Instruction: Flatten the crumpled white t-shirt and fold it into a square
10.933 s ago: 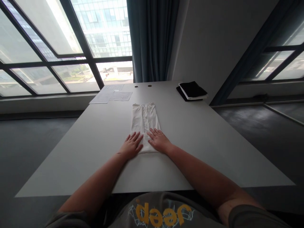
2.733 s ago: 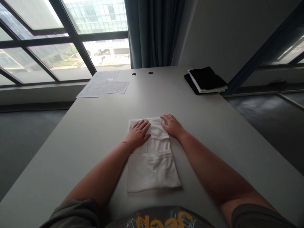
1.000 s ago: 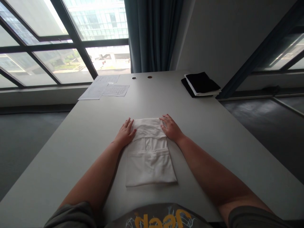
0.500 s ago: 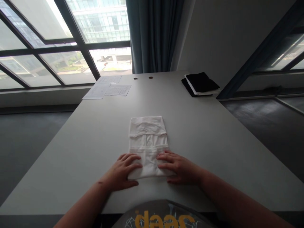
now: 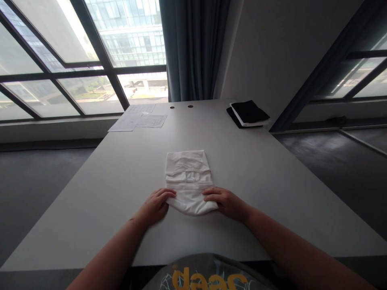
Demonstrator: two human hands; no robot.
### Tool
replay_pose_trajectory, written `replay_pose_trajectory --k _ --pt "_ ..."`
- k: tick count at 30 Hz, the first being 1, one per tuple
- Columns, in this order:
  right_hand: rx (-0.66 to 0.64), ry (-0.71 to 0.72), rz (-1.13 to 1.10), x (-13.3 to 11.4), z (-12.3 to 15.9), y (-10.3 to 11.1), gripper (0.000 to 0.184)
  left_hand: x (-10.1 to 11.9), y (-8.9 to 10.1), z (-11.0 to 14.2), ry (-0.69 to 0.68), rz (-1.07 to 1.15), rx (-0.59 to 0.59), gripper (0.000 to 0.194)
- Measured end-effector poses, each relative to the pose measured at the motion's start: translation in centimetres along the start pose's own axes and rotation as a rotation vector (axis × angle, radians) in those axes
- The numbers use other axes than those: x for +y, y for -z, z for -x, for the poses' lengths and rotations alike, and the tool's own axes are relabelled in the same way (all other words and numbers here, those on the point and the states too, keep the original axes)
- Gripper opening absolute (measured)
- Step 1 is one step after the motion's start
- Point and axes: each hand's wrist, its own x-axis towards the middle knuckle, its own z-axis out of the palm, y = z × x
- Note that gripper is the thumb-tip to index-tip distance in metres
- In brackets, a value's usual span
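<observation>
A folded white garment [image 5: 189,171] lies in front of me on the table, its near part folded over in a flap. My left hand [image 5: 156,205] grips the flap's left side, fingers on top and the thumb hidden. On the right side, my right hand [image 5: 225,201] holds the same flap, fingers bent over the cloth. Between the hands the near edge sags in a curve toward me. The far part of the garment lies flat, with a few creases.
The garment rests on a large pale table [image 5: 121,173]. Sheets of paper [image 5: 123,122] lie at its far left. A stack of folded black and white cloth [image 5: 249,112] sits at the far right. Two round holes pierce the far edge, before a blue curtain [image 5: 193,48].
Both hands have gone from lying flat on the near part to gripping its sides. The near edge has shifted away from me and now sags. The view has tilted slightly.
</observation>
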Motion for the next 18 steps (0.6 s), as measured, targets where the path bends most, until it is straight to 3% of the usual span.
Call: replay_pose_trajectory --k 6,12,18 --pt "0.036 -0.111 -0.209 -0.6 -0.2 0.7 0.021 -0.2 0.3 0.2 -0.034 0.021 0.073 0.027" --pt "0.057 -0.287 -0.282 -1.7 -0.2 1.2 0.036 0.9 0.2 0.1 0.046 0.033 0.222 0.024" --pt "0.142 -0.359 -0.285 -1.9 -0.5 1.6 0.048 -0.2 -0.2 0.4 -0.034 0.064 0.03 0.026"
